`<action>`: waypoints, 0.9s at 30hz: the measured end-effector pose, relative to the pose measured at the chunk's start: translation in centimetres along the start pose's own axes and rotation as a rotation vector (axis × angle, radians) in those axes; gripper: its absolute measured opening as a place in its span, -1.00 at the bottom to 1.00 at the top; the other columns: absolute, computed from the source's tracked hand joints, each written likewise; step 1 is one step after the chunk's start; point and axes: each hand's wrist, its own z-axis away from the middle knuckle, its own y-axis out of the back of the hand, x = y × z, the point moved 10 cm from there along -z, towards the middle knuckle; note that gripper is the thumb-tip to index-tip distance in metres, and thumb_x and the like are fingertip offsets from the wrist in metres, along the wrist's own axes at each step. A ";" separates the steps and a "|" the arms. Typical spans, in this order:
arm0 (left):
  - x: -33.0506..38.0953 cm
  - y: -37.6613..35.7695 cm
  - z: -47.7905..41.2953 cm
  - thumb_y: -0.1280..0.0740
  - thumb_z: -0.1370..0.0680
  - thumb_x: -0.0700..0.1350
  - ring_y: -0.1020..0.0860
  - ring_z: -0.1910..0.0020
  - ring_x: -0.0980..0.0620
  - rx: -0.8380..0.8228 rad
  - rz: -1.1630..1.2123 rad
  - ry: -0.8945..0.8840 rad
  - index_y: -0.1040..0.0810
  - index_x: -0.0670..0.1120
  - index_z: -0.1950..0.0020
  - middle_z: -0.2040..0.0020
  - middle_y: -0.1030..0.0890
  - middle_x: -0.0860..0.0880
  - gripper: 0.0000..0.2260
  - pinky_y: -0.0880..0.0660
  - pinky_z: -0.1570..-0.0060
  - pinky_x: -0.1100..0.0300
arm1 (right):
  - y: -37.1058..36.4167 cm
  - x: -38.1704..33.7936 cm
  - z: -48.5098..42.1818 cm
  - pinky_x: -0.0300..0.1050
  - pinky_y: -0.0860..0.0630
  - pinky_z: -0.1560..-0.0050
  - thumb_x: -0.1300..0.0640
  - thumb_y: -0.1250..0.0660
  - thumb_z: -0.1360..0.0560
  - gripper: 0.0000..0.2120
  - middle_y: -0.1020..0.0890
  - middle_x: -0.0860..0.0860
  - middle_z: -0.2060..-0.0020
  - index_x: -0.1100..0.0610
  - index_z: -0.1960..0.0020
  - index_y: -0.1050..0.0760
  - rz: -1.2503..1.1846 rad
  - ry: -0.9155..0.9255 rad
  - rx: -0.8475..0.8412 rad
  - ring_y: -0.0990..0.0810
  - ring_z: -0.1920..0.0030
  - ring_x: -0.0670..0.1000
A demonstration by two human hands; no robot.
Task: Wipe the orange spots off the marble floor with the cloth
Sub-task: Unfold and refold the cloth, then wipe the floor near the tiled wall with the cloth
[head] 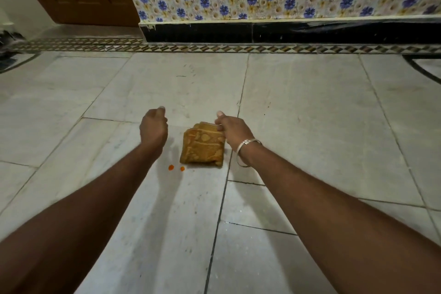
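Left hand [154,127] hovered loosely curled, empty. Two small orange spots [170,167] lay on the white marble floor [310,102] beside the folded brown patterned cloth [202,149]. Right hand [233,132] curled at its corner, hold unclear; a loose pinch might unfold it.

Cloth [202,148]: orange-brown towel with a lighter woven pattern, folded into a thick rectangle, layers showing along the far edge. It lies flat on the marble floor [310,107], just left of a dark slab joint. The right hand [230,130] curls its fingers on the far right corner. Orange spots [171,167]: two small round dots, side by side, just off the cloth's near left corner, uncovered. Floor: pale grey-white slabs.
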 end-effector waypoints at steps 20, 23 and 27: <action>8.3 -2.1 6.9 -0.20 -0.66 0.01 -0.66 0.06 0.03 -0.456 -0.657 -0.805 -0.61 -0.04 -0.24 -0.04 -0.71 0.03 -0.72 -0.62 0.08 0.11 | 2.1 6.5 2.2 -0.05 -0.12 -0.49 0.01 -0.13 -0.68 -0.57 -0.37 0.17 -0.47 0.15 -0.48 -0.37 0.624 0.082 -0.081 -0.15 -0.56 0.16; 4.9 -0.5 9.5 -0.33 -0.65 -0.07 -0.63 -0.05 0.03 -0.548 -0.822 -0.860 -0.55 0.04 -0.41 -0.16 -0.65 0.05 -0.68 -0.55 -0.01 0.15 | 0.9 5.5 2.5 0.02 -0.05 -0.53 -0.02 -0.10 -0.69 -0.53 -0.24 0.19 -0.55 0.13 -0.54 -0.27 0.698 0.097 -0.073 0.00 -0.61 0.19; -2.0 0.3 11.2 -0.31 -0.58 0.15 -0.50 -0.40 -0.02 -0.777 -0.810 -0.578 -0.39 0.02 -0.57 -0.47 -0.50 0.02 -0.43 -0.43 -0.36 0.10 | -1.1 4.5 3.2 0.11 -0.04 -0.55 -0.05 -0.05 -0.69 -0.50 -0.14 0.18 -0.60 0.09 -0.57 -0.20 0.829 0.111 -0.076 0.04 -0.61 0.19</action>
